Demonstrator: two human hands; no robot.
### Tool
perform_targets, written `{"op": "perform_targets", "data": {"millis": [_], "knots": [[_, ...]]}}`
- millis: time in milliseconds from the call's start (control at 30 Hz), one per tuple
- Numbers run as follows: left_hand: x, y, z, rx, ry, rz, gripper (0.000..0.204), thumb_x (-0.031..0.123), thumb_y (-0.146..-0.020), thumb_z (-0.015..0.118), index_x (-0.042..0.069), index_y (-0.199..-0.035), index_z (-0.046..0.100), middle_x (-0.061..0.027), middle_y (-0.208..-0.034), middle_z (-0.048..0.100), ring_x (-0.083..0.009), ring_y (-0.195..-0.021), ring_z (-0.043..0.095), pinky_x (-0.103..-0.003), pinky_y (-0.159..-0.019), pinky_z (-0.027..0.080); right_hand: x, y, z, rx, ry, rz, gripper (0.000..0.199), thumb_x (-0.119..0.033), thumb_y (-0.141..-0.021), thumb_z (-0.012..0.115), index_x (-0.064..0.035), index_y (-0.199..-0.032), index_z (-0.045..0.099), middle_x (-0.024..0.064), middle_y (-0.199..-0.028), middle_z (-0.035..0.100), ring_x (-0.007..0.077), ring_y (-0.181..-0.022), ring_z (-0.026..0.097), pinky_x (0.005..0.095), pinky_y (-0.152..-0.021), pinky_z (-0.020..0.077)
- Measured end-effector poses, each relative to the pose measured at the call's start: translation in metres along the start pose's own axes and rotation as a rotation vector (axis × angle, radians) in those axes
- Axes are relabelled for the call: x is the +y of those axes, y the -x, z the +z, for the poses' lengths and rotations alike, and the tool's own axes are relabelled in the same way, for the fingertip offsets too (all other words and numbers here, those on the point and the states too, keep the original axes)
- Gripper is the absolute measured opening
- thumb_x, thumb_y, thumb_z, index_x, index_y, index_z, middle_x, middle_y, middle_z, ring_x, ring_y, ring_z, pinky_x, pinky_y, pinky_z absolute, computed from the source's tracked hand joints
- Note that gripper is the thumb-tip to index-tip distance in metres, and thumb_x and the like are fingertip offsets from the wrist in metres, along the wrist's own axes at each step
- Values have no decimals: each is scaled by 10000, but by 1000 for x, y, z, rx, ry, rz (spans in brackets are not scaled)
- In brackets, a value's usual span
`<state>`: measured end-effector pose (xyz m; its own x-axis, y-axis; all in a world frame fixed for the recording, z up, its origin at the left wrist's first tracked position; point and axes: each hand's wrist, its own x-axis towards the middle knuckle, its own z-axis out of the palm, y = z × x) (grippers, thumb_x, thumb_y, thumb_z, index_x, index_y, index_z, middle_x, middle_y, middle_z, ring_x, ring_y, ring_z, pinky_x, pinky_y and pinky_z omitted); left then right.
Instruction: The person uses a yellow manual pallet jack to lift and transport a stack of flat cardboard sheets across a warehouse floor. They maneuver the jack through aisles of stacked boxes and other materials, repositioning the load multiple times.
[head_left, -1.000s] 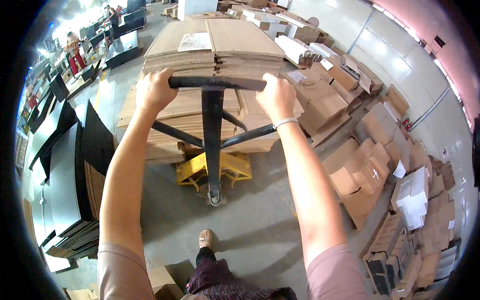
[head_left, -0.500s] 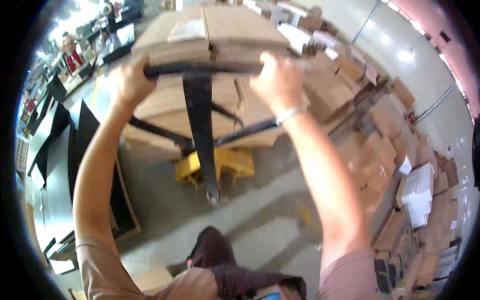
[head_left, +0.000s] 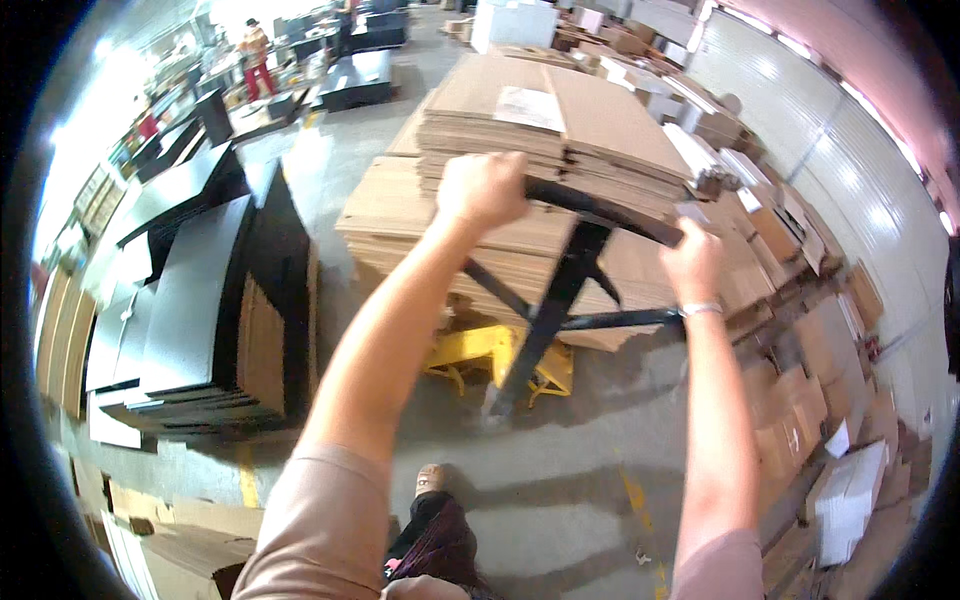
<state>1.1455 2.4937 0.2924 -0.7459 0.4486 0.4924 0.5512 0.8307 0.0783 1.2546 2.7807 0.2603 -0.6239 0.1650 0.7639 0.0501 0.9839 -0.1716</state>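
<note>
My left hand [head_left: 483, 190] is wrapped round the left end of the black handlebar [head_left: 590, 208] of a pallet jack. Round the bar's right end closes my right hand [head_left: 695, 265], with a pale band at the wrist. A black shaft [head_left: 550, 310] runs down from the bar, slanting to the lower left, with two side struts joining it. At its foot sits the jack's yellow body [head_left: 475, 348]. Just beyond stands a tall load of flat brown cardboard [head_left: 620, 110], with a white sheet [head_left: 527, 107] lying on top. The jack's forks are hidden.
To the left stand stacked black panels [head_left: 200, 290]. Cardboard and cartons [head_left: 790, 410] line the right side, with a white stack [head_left: 848, 500] among them. Yellow floor lines [head_left: 637, 505] run nearby. A person in red trousers [head_left: 258, 70] is at the far left. Cardboard [head_left: 190, 540] lies at lower left.
The handlebar, with both hands still on it, has swung to the right and now tilts down on its right side. The load and black panels appear farther right in view.
</note>
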Motion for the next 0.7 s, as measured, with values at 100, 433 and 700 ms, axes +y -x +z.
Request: {"op": "perform_targets", "data": {"millis": [100, 433, 700], "knots": [[-20, 5, 7, 12, 109, 32, 278, 304, -761, 630, 102, -952, 616, -124, -907, 693, -306, -880, 685, -457, -721, 543, -29, 2, -4, 12, -14, -6, 113, -93, -734, 664, -24, -822, 651, 254, -757, 624, 443, -772, 615, 483, -652, 484], [-63, 20, 17, 183, 767, 438, 388, 194, -700, 653, 34, -1031, 529, -157, -996, 556, -319, -984, 548, -438, -909, 421, -150, -12, -3, -206, 265, -205, 257, 73, -655, 544, 14, -905, 525, 172, -920, 529, 412, -891, 506, 475, -803, 422], [-259, 277, 162, -567, 902, -315, 551, 208, -796, 681, 25, -1286, 507, -220, -1231, 548, -396, -1161, 527, -443, -959, 463, -166, -19, 25, -281, 296, 143, 256, 116, -654, 495, -4, -880, 478, 176, -865, 501, 413, -936, 478, 444, -873, 379]]}}
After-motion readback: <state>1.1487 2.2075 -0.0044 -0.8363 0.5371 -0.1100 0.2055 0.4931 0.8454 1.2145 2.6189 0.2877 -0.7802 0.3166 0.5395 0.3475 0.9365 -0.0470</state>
